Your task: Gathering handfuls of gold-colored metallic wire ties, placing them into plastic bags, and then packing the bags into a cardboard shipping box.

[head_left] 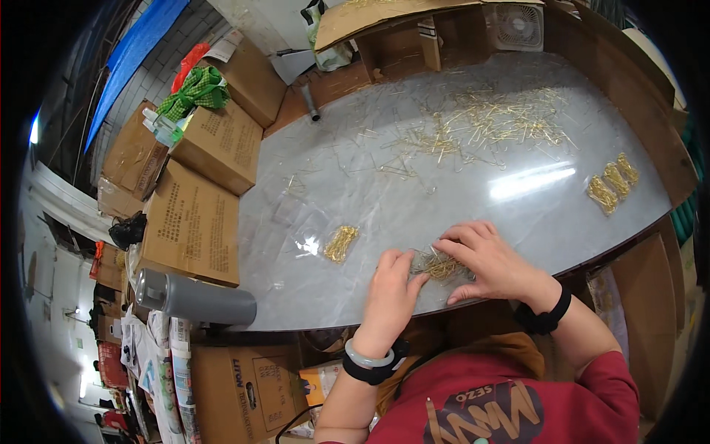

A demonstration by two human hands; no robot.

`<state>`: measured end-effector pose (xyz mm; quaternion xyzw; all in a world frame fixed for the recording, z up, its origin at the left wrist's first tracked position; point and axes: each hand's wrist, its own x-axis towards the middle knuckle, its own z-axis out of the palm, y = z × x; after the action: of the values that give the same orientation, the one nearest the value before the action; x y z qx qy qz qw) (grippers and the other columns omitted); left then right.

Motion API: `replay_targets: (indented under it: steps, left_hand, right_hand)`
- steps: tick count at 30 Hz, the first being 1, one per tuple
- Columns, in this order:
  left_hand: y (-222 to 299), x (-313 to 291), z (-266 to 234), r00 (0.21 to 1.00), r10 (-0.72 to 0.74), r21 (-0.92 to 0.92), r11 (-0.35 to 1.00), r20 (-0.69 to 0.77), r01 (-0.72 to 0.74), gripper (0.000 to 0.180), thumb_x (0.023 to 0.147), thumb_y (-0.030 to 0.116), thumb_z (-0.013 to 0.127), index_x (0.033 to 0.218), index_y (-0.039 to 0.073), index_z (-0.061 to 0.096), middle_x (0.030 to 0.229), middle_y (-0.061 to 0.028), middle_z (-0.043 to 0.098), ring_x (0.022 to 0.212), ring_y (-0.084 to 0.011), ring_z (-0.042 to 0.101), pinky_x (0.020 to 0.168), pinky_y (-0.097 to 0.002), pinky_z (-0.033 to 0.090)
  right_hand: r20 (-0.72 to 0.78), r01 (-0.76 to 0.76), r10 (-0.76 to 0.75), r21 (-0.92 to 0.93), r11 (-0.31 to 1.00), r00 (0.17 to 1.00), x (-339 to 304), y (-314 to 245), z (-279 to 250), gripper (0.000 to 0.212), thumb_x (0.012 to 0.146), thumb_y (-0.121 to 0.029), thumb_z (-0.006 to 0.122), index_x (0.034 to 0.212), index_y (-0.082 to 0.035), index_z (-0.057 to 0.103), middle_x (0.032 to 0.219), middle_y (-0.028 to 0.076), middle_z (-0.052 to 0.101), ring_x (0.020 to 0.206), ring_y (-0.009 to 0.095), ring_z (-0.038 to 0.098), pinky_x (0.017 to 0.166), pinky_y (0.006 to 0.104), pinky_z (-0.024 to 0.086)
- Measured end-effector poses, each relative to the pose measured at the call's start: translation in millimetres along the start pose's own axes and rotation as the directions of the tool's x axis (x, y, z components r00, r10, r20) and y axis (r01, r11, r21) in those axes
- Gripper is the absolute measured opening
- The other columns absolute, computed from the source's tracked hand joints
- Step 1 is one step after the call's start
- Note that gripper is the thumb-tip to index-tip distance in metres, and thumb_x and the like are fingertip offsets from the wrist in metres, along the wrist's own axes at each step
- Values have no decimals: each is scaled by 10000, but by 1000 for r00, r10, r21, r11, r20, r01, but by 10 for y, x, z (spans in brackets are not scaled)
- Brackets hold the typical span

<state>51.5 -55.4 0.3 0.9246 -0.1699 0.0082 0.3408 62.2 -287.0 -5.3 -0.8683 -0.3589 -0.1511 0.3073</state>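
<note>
A bundle of thin gold wire pieces (439,266), some with hooked ends, lies on the grey tabletop close to its front edge. My left hand (392,288) presses against the bundle's left side, thumb and fingers curled in. From the right, my right hand (492,260) arches over it, fingertips and thumb gathering the wires. Both hands grip the bundle between them. To the left is a small clear bag packed with gold wire pieces (341,244). Loose gold wire pieces (503,122) are heaped across the far part of the table.
Several filled bags (603,194) lie at the right edge. A grey bottle (196,297) lies at the left, beside stacked cardboard boxes (191,222). Flat clear bags (296,211) rest left of centre. At the back are a cardboard shelf (399,50) and a white fan (516,28).
</note>
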Motion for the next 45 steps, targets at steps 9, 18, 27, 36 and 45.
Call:
replay_targets:
  steps: [9,18,27,36,45]
  left_hand:
    - [135,-48,-126,982,191,117,975,4,-190,665,780,118,822,1380,2,561,1263,-177,586,1174,-347,553,971,-426,486]
    - [183,33,245,986,130,96,988,-100,-121,560,778,113,814,1283,-15,610,1214,-188,589,1113,-386,538,965,-456,456]
    - [96,15,177,970,213,171,967,-118,-191,556,802,140,812,1306,17,613,1345,-195,549,1275,-426,484,1061,-489,411]
    - [110,93,300,950,309,71,948,36,-311,780,800,216,839,1440,10,443,1436,-214,449,1382,-454,403,1129,-508,379]
    - [53,41,382,956,290,-12,957,-40,-290,569,856,110,775,1340,1,495,1387,-222,467,1310,-448,471,1101,-509,414]
  right_hand:
    - [67,-110,104,95,989,992,-106,157,112,613,782,-404,801,1261,-68,619,1254,109,607,1227,333,529,1054,456,400]
    - [51,-60,55,108,992,997,-51,100,46,643,767,-347,826,1304,-78,599,1272,101,634,1233,327,549,1042,450,429]
    - [-1,-118,119,159,980,993,-110,208,-106,660,760,-236,832,1354,-81,589,1326,112,617,1282,321,522,1099,468,379]
    - [-12,-222,222,-53,974,975,-168,72,11,592,756,-129,812,1309,-97,602,1216,120,623,1188,343,546,1002,440,451]
    - [-124,-387,412,184,904,903,-338,-218,64,634,830,14,648,1432,-4,448,1473,241,426,1356,418,446,1118,445,405]
